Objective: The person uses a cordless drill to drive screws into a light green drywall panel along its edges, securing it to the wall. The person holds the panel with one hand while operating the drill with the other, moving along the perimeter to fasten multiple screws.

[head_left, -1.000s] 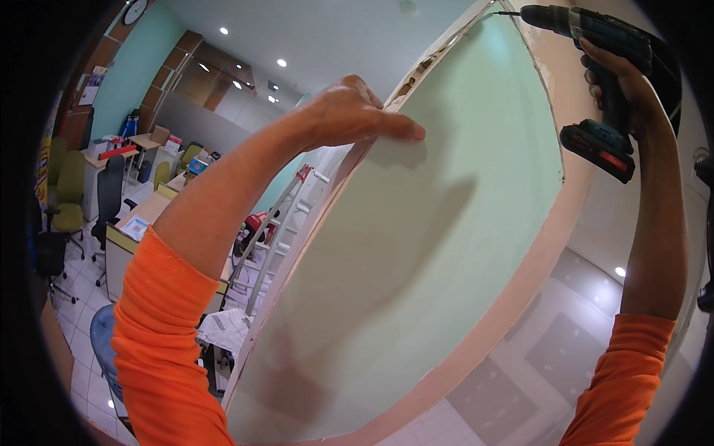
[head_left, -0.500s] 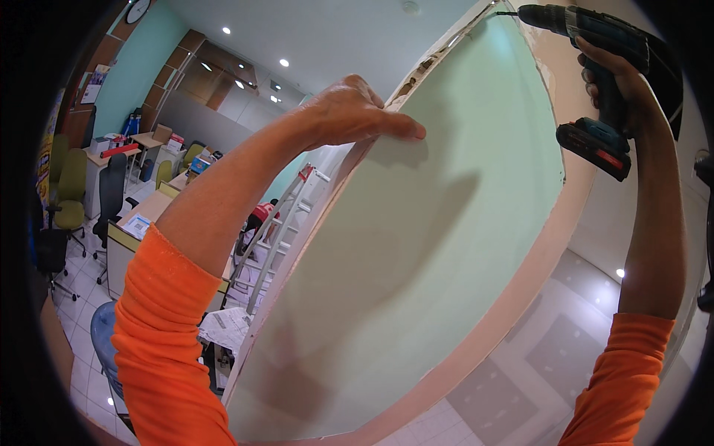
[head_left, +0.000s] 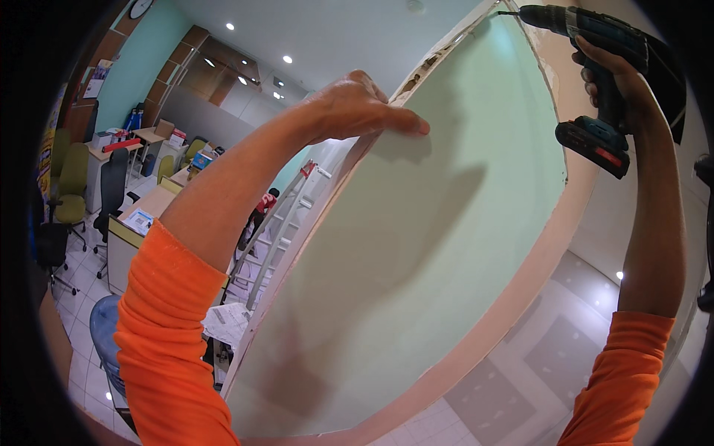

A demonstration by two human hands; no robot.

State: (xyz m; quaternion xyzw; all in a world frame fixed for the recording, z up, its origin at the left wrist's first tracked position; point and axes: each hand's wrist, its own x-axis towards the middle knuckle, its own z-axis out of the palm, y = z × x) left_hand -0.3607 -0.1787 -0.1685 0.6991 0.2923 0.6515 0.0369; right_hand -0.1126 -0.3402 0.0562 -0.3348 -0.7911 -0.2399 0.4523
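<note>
A pale green board (head_left: pixel 461 260) stands in front of me, inside a pink surround, with a rough, broken top-left edge. My left hand (head_left: pixel 357 108) is closed over that left edge, thumb resting on the board's face and fingertips hidden behind it. My right hand (head_left: pixel 610 78) is wrapped round the grip of a dark cordless drill (head_left: pixel 602 134) with a red-marked battery. The drill points left, and its thin bit (head_left: pixel 508 13) is at the upper corner of the board; whether it touches is too small to tell. My arm casts a shadow across the board.
An aluminium ladder (head_left: pixel 290 223) stands behind the board, with a crouching person (head_left: pixel 264 208) beside it. Desks (head_left: pixel 126 245) with boxes, and several chairs (head_left: pixel 71 186), are on the left. Sheets of paper (head_left: pixel 223 323) lie below my left arm. Patched grey boarding (head_left: pixel 565 334) is at lower right.
The view has shifted slightly. The person behind the ladder has become more visible. Both hands keep their holds, with the drill at nearly the same spot.
</note>
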